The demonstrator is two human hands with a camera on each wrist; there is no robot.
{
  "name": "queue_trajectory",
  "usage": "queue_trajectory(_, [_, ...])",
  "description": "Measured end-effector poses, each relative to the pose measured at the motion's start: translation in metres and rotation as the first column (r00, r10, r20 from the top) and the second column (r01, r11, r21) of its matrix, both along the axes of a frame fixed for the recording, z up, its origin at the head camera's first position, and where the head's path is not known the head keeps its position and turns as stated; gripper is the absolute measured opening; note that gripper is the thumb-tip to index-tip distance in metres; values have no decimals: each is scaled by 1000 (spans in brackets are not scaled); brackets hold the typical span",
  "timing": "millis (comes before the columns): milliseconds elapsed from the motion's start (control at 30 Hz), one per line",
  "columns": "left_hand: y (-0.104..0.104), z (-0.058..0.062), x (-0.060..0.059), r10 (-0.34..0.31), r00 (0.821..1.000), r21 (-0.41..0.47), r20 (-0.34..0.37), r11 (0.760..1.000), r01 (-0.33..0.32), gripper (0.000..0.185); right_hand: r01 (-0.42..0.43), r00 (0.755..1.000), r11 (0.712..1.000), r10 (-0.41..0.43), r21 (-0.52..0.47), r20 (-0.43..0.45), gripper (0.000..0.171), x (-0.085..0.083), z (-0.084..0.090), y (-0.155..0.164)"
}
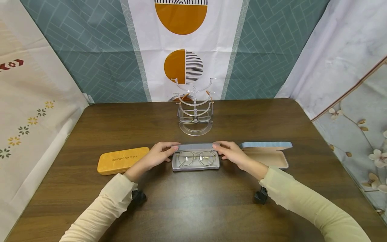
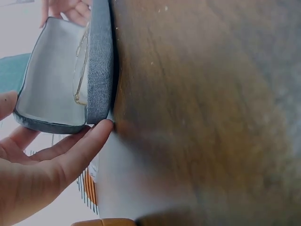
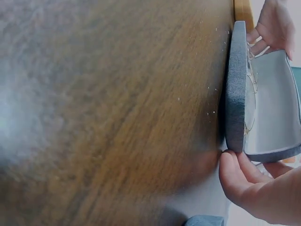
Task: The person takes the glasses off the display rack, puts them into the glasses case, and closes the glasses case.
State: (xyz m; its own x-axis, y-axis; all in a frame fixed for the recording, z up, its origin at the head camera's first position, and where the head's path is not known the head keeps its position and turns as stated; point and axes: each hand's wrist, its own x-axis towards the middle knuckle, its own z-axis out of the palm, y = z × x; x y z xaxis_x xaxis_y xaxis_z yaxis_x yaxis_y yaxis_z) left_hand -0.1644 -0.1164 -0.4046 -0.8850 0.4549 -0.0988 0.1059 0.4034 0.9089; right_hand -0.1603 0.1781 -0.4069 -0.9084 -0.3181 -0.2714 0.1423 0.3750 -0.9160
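Currently, the lid (image 1: 195, 147) of the grey case (image 1: 196, 168) is pinched at both ends by the left grip (image 1: 158, 154) and right grip (image 1: 232, 153). If lowered crookedly, it could be pressed against the glasses (image 1: 196, 155).

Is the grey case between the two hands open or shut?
Open. The lid of the grey case stands raised behind its base, leaving the wire-framed glasses inside in plain view.
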Motion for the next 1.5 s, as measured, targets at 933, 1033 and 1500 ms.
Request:
queue_trajectory(933, [-7,-9,7,-19,998,153,56,988,10,40,-66,998,993,64,-93,-20,52,3,-3,9])
queue_trajectory(1033, [-7,-9,8,-11,999,160,50,987,3,40,-68,998,995,66,-76,-21,53,3,-4,10])
queue_trajectory(1500, [-7,-17,12,-10,999,91,-43,996,14,43,-56,998,998,55,-22,-34,56,8,-8,10])
